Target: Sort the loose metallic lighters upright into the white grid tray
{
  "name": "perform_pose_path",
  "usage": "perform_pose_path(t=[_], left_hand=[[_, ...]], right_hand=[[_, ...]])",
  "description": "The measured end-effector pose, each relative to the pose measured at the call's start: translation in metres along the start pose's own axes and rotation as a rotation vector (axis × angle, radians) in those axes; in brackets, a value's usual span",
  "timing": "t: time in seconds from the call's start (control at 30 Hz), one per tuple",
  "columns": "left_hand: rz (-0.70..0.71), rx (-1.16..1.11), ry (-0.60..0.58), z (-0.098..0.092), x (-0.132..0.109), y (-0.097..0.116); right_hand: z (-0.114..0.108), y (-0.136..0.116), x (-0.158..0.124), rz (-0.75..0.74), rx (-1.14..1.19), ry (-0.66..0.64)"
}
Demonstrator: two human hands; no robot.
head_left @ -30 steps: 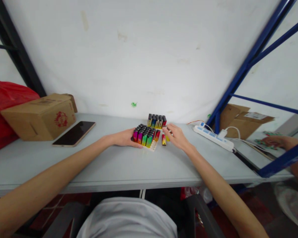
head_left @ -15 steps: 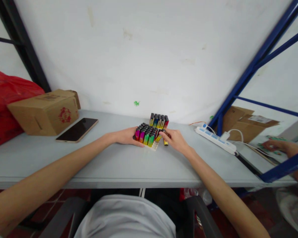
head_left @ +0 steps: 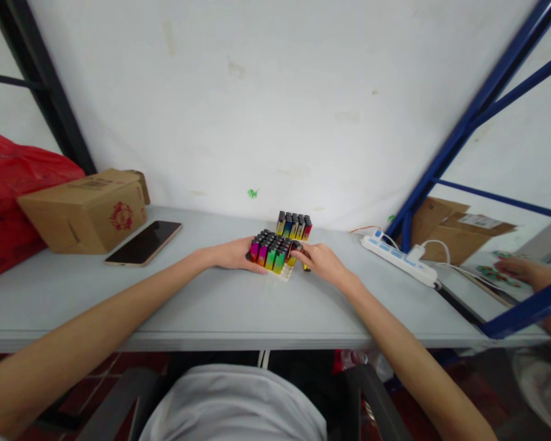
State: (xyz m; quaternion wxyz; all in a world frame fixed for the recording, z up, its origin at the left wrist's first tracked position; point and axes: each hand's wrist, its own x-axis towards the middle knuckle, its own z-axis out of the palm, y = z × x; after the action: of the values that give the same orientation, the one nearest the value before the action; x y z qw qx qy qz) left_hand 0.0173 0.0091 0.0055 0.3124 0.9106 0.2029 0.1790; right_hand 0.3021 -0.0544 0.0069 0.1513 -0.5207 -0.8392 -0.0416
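Observation:
Colourful lighters (head_left: 270, 256) with black tops stand upright in rows in a white tray (head_left: 285, 275) at mid-table. My left hand (head_left: 237, 253) is wrapped around the left side of this block, thumb along its front. At the tray's right side, my right hand (head_left: 322, 261) pinches a yellow lighter (head_left: 292, 260), which stands nearly upright over the tray's front right part; whether it is seated cannot be seen. Another yellow lighter (head_left: 307, 268) lies on the table, partly hidden under my right hand. Behind stands a second block of lighters (head_left: 294, 226).
To the left are a phone (head_left: 144, 242), a cardboard box (head_left: 87, 211) and a red plastic bag (head_left: 18, 196). On the right lies a white power strip (head_left: 397, 260) with cables, beside a blue metal frame (head_left: 450, 153). Beyond it, another person's hand (head_left: 514, 267) shows.
The yellow lighter in my right hand has gone from tilted to nearly upright at the tray. My right hand shifted slightly; my left hand stays on the block.

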Motion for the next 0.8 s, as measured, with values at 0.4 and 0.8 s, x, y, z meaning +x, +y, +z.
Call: perform_pose_path(t=[0.4, 0.8], left_hand=[[-0.006, 0.012, -0.012, 0.0, 0.0, -0.001], [-0.049, 0.023, -0.007, 0.0, -0.001, 0.001]], right_hand=[[-0.005, 0.032, -0.008, 0.073, 0.253, 0.033], [0.008, 0.056, -0.003, 0.176, 0.222, 0.007]])
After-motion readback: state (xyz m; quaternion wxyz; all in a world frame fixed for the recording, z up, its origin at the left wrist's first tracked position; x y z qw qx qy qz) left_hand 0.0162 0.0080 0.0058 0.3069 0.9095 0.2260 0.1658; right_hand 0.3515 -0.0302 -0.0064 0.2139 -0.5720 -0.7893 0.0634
